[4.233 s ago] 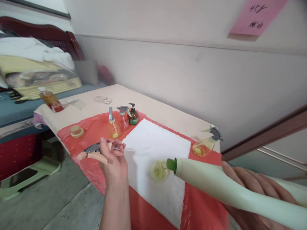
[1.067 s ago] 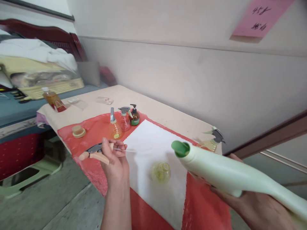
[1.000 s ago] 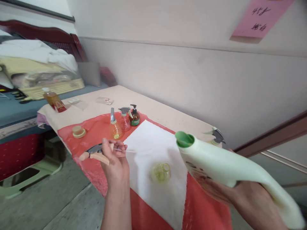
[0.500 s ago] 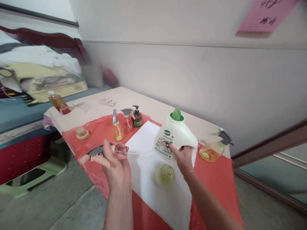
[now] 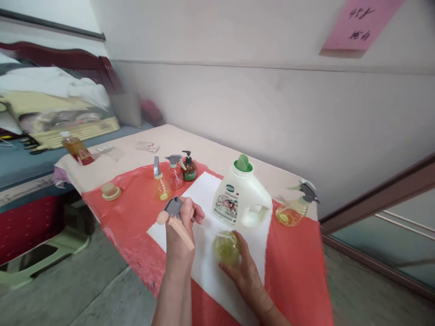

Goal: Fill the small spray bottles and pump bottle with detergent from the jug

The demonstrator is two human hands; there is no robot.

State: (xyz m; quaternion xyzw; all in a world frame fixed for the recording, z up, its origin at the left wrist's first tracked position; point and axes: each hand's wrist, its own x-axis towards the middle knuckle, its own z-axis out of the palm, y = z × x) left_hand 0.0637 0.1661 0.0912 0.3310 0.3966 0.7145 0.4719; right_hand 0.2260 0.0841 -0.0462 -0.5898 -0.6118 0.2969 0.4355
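Observation:
My left hand [image 5: 185, 222] is closed around a spray nozzle [image 5: 175, 219] with a grey top and a peach-coloured trigger. Its thin clear tube reaches right, toward the yellow-green bottle. My right hand [image 5: 243, 262] has its fingers curved around that open spray bottle [image 5: 226, 248], a rounded see-through one tilted on the white cloth [image 5: 210, 280]. Just behind it a large pale detergent jug [image 5: 241, 194] stands upright, its green spout uncovered. The jug's round cap [image 5: 111, 191] seems to be the pale disc lying at the left, though I cannot be sure.
An amber spray bottle [image 5: 162, 186], a pink spray bottle [image 5: 176, 175] and a brown pump bottle [image 5: 189, 167] stand together behind the cloth. Another spray bottle [image 5: 294, 210] stands at the right. A red plastic sheet [image 5: 295, 271] covers the table's front. A bottle of amber liquid [image 5: 77, 148] sits far left.
My right hand has let go of the jug, which now rests on the cloth, and has taken hold of the yellow-green bottle. My left hand has brought the spray nozzle right, toward the bottle.

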